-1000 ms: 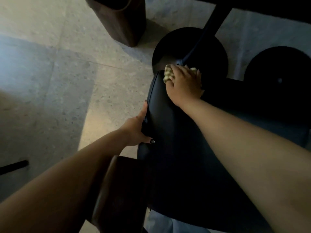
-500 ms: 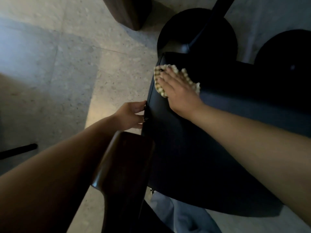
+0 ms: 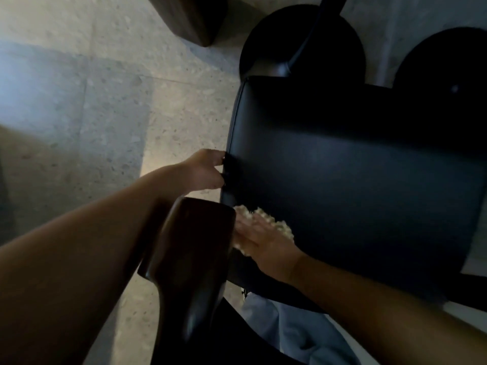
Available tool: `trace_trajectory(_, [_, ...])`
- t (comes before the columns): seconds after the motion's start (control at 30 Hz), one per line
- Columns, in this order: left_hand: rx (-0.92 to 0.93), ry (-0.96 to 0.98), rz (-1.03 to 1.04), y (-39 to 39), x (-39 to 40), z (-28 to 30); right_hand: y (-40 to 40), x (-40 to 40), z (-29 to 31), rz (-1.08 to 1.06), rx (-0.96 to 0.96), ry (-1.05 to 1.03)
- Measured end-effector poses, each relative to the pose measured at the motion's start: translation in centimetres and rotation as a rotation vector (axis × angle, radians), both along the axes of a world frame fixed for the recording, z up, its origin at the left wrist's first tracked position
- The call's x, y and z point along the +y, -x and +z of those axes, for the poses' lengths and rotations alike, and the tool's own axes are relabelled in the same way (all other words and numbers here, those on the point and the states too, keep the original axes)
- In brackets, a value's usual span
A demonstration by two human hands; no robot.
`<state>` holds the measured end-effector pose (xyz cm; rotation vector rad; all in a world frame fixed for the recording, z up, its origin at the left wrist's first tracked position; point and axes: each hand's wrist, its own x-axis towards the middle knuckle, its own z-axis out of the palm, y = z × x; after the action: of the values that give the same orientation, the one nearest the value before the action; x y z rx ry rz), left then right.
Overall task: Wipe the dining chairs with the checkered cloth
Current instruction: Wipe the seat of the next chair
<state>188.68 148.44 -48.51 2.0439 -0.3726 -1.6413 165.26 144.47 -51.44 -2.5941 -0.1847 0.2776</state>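
Cloth (image 3: 266, 225) now nearer (flat under right hand (image 3: 259, 239)).

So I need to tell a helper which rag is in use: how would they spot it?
Find the dark padded chair seat; at its near left corner, beside the brown wooden backrest, the right hand presses on the checkered cloth. It is the only pale, bumpy-textured thing there.

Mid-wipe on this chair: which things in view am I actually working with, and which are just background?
In use:
checkered cloth, pressed flat under the right hand
black chair seat, being wiped
left hand, gripping the seat's side edge
wooden chair back

Just there:
round black table bases
brown wooden leg
stone floor
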Motion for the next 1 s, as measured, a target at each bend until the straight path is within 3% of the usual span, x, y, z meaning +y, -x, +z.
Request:
trace_trajectory(0.03, [-0.011, 0.010, 0.038, 0.0, -0.6, 0.4, 0.8, 0.4, 0.3, 0.039, 0.040, 0.061])
trace_trajectory(0.1, [-0.135, 0.020, -0.076, -0.1, -2.4, 1.1, 2.7, 1.3, 0.9, 0.107, 0.046, 0.119])
trace_trajectory(0.23, [-0.291, -0.015, -0.305, 0.0, -4.7, 1.3, 6.1, 2.2, 2.0, 0.201, -0.015, 0.017])
trace_trajectory(0.3, [-0.346, -0.030, -0.364, 0.0, -4.6, 0.9, 5.9, 0.8, 2.7, 0.157, 0.015, -0.130])
trace_trajectory(0.37, [-0.381, -0.043, -0.418, -0.1, -4.5, 0.6, 4.0, -2.3, 2.9, -0.019, -0.010, -0.300])
trace_trajectory(0.5, [-0.423, -0.069, -0.517, -0.1, -4.8, -0.2, -4.1, -13.6, 2.5, -0.522, -0.187, -0.145])
trace_trajectory(0.67, [-0.424, -0.077, -0.526, -0.1, -4.8, -0.5, -12.6, -21.9, 1.0, -0.924, 0.083, 0.131])
trace_trajectory(0.8, [-0.438, -0.069, -0.546, -0.2, -4.7, -0.3, -12.7, -19.6, 0.3, -0.839, 0.091, 0.169])
trace_trajectory(1.0, [-0.438, -0.076, -0.542, -0.1, -4.6, -0.1, -9.0, -13.8, 1.0, -0.556, -0.137, 0.118])
